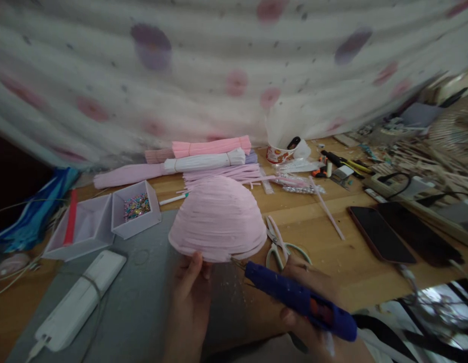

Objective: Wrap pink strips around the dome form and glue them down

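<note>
A pale pink dome-shaped piece (219,219), built of stacked fuzzy strips, is held up over the grey mat (143,282). My left hand (192,292) grips its bottom edge, thumb in front. In my right hand (313,297) is a blue glue gun (294,295), pointing left, its metal tip at the dome's lower edge, right of my left thumb. Whether the tip touches the edge is hard to tell. Scissors (277,247) with pale handles lie just behind the gun, a pink strip beside them.
Bundles of pink and white stems (206,161) lie at the back. To the left are a box of beads (135,206), another white box (84,227) and a white power strip (82,300). Phones (381,234), pliers (351,164) and a paper cup (277,154) stand or lie to the right.
</note>
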`<act>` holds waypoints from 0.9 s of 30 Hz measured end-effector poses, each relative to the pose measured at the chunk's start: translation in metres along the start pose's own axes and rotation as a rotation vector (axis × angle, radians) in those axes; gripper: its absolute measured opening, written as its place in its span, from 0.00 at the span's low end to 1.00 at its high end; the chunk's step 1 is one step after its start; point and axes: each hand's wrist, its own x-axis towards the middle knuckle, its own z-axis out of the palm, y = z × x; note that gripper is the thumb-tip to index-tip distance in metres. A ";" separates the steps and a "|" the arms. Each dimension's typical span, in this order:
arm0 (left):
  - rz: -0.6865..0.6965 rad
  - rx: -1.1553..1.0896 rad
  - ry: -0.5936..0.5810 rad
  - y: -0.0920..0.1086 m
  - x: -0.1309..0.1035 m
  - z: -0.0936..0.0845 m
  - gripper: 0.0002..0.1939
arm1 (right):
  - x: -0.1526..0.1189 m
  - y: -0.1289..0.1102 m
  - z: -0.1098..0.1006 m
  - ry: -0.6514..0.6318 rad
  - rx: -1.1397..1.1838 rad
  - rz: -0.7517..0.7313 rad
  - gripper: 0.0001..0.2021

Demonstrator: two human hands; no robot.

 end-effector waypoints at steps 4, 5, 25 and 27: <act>-0.001 -0.007 0.009 0.000 0.004 -0.006 0.15 | 0.000 0.001 0.003 0.001 0.069 -0.028 0.20; 0.001 -0.004 0.006 0.000 0.004 -0.007 0.15 | -0.001 0.002 0.003 0.012 0.066 -0.016 0.21; -0.008 0.020 0.014 0.010 0.003 -0.005 0.15 | 0.008 -0.002 -0.007 0.136 -0.049 0.019 0.25; -0.005 0.012 0.016 0.009 0.004 -0.005 0.15 | 0.009 -0.002 -0.008 0.112 -0.056 0.017 0.25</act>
